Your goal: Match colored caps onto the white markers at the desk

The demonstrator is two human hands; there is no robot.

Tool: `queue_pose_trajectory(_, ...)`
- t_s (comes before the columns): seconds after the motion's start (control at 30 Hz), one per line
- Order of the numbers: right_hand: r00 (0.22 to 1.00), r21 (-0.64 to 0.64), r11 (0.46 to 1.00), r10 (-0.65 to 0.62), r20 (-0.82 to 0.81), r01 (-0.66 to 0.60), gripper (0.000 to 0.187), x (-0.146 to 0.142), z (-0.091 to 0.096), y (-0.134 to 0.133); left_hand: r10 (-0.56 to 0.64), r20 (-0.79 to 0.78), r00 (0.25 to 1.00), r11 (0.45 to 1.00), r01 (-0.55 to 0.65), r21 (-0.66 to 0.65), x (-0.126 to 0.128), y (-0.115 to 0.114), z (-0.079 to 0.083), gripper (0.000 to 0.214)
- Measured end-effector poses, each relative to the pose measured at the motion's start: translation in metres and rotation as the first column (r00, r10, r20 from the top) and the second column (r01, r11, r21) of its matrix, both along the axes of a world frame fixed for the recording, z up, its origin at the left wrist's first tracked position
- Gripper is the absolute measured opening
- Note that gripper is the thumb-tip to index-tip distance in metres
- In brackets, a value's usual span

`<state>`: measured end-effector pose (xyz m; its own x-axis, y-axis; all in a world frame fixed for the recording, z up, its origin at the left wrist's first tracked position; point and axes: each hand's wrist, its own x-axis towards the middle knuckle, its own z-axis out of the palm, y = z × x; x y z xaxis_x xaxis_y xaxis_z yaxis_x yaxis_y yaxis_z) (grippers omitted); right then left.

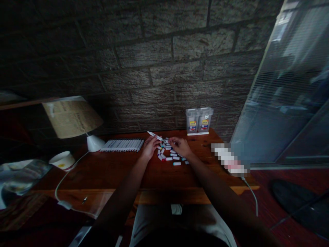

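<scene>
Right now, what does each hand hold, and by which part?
The left hand pinches a white marker by one end. The right hand touches the scattered small pieces; any grip there cannot be told.

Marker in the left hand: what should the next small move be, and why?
Probably lay it beside the marker row: the left hand holds the marker lifted just right of that row, while the right hand rests on the loose pile.
</scene>
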<state>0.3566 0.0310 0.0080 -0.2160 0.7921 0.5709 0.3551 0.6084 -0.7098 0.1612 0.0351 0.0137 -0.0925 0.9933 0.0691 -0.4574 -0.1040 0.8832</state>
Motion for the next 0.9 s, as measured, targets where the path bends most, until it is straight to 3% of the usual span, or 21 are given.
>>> queue_pose_trajectory(0.23, 1.000, 0.007, 1.000, 0.023, -0.006, -0.023, 0.029, -0.0005, -0.0050, 0.0051, -0.022, 0.005, 1.000, 1.000, 0.022, 0.003, 0.0013, -0.0018, 0.0025, 0.034)
queue_pose_trajectory(0.47, 0.978, 0.024, 0.979, 0.205, -0.025, -0.204, 0.031, -0.0040, -0.0074, 0.0042, -0.111, 0.040, 0.993, 0.994, 0.111, -0.007, 0.0021, -0.0049, 0.0062, 0.029)
queue_pose_trajectory(0.57, 0.984, 0.021, 0.984, 0.179, 0.022, -0.180, 0.030, -0.0031, -0.0051, 0.0025, -0.169, 0.001, 0.986, 0.986, 0.169, 0.002, 0.0018, -0.0045, 0.0040, 0.031)
queue_pose_trajectory(0.9, 0.985, -0.011, 0.992, 0.123, 0.122, -0.123, 0.029, -0.0007, -0.0005, -0.0020, -0.132, -0.137, 0.982, 0.991, 0.135, 0.007, 0.0024, -0.0050, -0.0025, 0.040)
